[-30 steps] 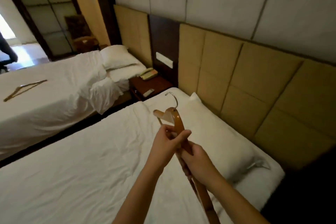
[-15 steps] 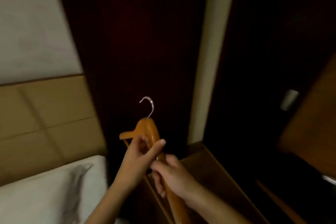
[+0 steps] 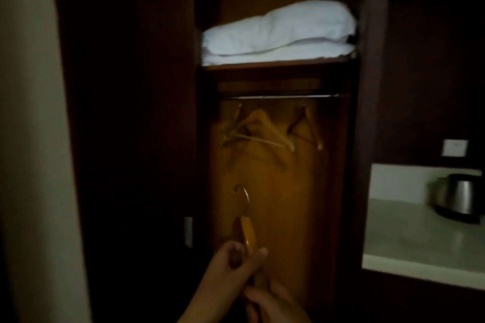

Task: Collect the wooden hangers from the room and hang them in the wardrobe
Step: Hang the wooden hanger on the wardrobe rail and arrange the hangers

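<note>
I hold a wooden hanger [image 3: 248,233] upright in front of the open wardrobe [image 3: 267,191], its metal hook pointing up. My left hand [image 3: 233,262] grips the hanger just below the hook. My right hand [image 3: 267,301] grips its lower part at the bottom edge of the view. The hook is well below the metal rail [image 3: 280,96]. Several wooden hangers [image 3: 259,131] hang from that rail, and one more [image 3: 309,126] hangs to the right.
Folded white bedding [image 3: 278,31] lies on the shelf above the rail. A dark wardrobe door [image 3: 131,139] stands at the left. To the right a pale counter [image 3: 409,238] carries a metal kettle [image 3: 459,196]; a wall switch [image 3: 455,147] sits above.
The view has swung from the beds past a dark wall to the open wardrobe. Both hands have kept hold of the hanger throughout.
</note>
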### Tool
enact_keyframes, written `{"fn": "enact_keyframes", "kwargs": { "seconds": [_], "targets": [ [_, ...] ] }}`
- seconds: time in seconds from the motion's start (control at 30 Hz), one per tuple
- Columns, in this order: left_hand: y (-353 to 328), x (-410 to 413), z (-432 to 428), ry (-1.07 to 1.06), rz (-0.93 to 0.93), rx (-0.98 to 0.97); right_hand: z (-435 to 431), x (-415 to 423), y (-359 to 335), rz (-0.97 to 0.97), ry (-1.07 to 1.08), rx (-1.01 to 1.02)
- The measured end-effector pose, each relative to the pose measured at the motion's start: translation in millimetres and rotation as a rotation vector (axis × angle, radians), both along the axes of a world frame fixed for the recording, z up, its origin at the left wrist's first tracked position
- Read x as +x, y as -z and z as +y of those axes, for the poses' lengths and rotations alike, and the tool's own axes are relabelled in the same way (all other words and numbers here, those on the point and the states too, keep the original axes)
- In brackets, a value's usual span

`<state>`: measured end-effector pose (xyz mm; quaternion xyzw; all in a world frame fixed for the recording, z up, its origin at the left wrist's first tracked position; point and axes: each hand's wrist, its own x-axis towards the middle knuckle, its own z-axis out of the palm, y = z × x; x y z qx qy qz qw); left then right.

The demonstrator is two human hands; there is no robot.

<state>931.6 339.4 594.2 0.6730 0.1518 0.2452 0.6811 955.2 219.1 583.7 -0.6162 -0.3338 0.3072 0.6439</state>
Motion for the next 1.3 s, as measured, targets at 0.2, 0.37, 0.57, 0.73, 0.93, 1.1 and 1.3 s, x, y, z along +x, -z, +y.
{"fn": "enact_keyframes", "kwargs": {
  "seconds": [0.2, 0.37, 0.57, 0.73, 0.93, 1.1, 1.3],
  "targets": [
    [-37.8, 102.2, 6.9, 0.208, -0.014, 0.039, -2.0, 102.9, -38.4, 0.036, 0.197, -0.047],
    [-54.8, 160.8, 43.5, 0.328, -0.051, 0.123, 27.4, 164.4, -62.1, -0.022, 0.245, -0.087],
    [-91.0, 223.4, 73.4, 0.472, -0.100, 0.219, 47.9, 221.7, -92.2, -0.010, 0.227, 0.025],
    [-141.7, 261.8, 113.6, 0.593, -0.294, 0.324, 55.7, 251.1, -153.5, -0.012, 0.120, 0.236],
    [-159.5, 320.4, 165.1, 0.644, -0.349, 0.404, 91.7, 278.2, -195.1, -0.216, 0.295, 0.335],
    [-152.8, 369.8, 201.8, 0.578, -0.257, 0.398, 128.5, 334.2, -198.4, -0.289, 0.453, 0.280],
    [-147.2, 402.2, 218.8, 0.515, -0.204, 0.376, 170.5, 430.4, -182.0, -0.296, 0.557, 0.137]
  ]
}}
